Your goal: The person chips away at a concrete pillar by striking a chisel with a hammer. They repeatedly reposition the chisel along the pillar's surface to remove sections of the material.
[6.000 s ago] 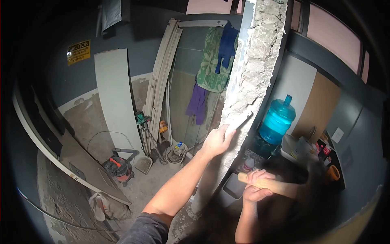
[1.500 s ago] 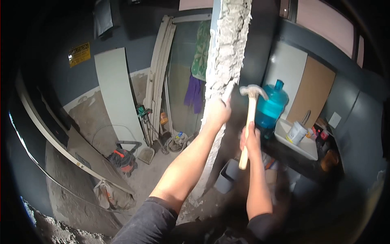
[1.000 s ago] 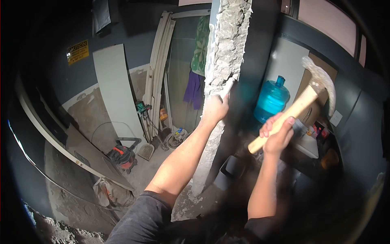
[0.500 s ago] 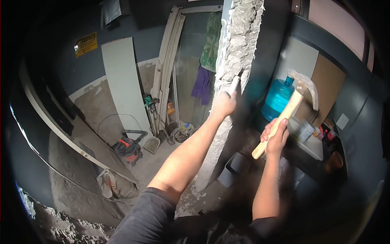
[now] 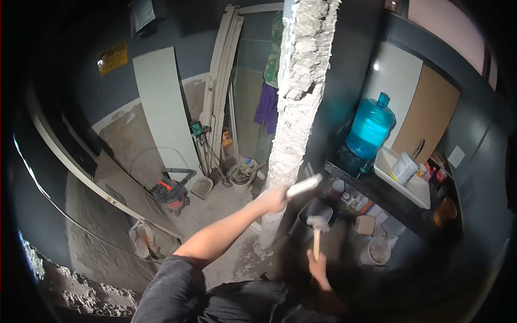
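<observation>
My left hand (image 5: 273, 199) is wrapped round a pale, dusty chisel (image 5: 305, 186), which sticks out to the right and slightly up. That hand overlaps the lower part of a narrow column (image 5: 293, 129) whose plaster is chipped to a rough, broken face. A dark gouge shows higher up on it. Lower and to the right, my right hand (image 5: 318, 266) grips the wooden handle of a hammer (image 5: 317, 239), its blurred head pointing up. Behind the hammer head stands a grey bin (image 5: 315, 211).
On the right, a dark counter (image 5: 353, 175) carries a blue water jug (image 5: 371, 126) and a white sink (image 5: 417, 195) with a tub (image 5: 404, 168) in it. Buckets and bottles stand underneath. A vacuum (image 5: 171, 194), a dustpan (image 5: 202, 188) and leaning boards (image 5: 161, 102) occupy the left.
My left hand has come down the column, and the chisel has swung from upright against it to pointing right. My right hand has dropped with the hammer from beside the jug to low near the bin.
</observation>
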Motion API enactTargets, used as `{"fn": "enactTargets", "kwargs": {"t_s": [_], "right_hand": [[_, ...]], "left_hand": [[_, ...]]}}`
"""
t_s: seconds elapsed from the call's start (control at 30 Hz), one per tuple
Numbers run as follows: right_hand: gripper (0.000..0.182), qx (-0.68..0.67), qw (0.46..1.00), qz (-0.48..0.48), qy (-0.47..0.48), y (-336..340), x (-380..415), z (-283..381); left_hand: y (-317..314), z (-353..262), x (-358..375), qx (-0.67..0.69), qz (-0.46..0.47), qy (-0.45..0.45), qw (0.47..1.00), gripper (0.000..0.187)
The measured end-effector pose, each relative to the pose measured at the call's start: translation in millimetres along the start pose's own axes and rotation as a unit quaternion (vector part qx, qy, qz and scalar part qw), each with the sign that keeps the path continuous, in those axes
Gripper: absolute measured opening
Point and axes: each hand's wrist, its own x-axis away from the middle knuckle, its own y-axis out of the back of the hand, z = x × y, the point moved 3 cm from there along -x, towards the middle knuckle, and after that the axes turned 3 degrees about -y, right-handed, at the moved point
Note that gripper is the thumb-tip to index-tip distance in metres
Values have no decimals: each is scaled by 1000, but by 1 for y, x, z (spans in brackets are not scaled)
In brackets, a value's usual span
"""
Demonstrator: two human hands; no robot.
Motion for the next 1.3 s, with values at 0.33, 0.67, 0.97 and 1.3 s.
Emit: {"fn": "enactTargets", "kwargs": {"t_s": [0.33, 0.67, 0.97, 1.3], "right_hand": [[21, 13, 940, 241, -241, 7, 120, -83], [23, -83, 901, 282, -319, 19, 127, -60], [24, -174, 885, 279, -330, 11, 144, -92], [26, -175, 868, 298, -355, -2, 133, -62]], "left_hand": [[-44, 150, 583, 557, -123, 622, 536, 33], [-108, 174, 601, -52, 198, 517, 831, 31], [-100, 229, 414, 281, 7, 645, 711, 40], [-79, 194, 456, 364, 174, 575, 711, 38]]}}
